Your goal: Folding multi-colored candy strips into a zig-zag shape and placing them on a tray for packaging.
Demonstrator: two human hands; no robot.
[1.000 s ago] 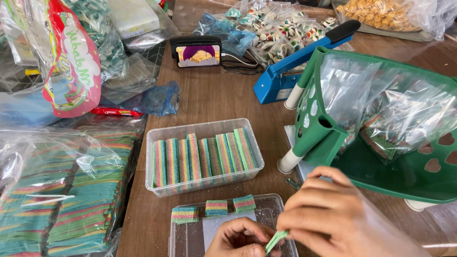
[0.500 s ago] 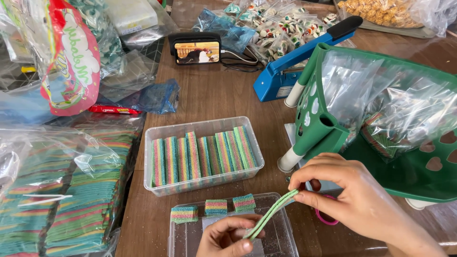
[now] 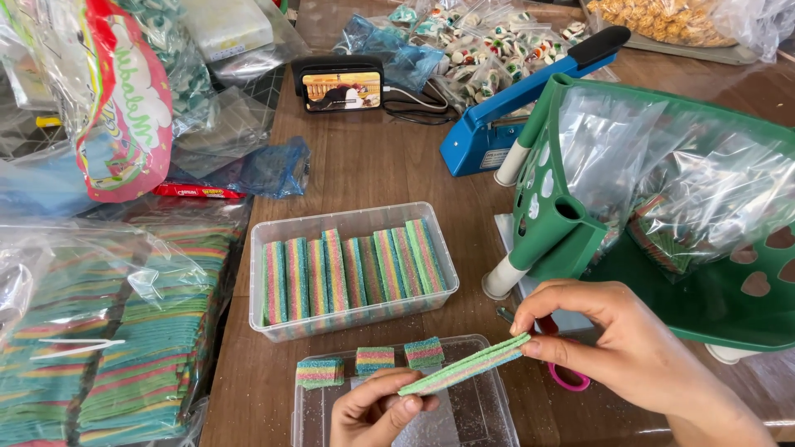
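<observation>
Fingertips of both hands pinched a rainbow candy strip above the lid: left hand low, right hand high; keeping it taut probably helped.

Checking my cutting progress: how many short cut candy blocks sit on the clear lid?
3 cut blocks, in a row along the clear lid's far edge: left block, middle block, right block. Hands might hide others.

My left hand and right hand pinch a rainbow candy strip by its ends above a clear lid.
</observation>
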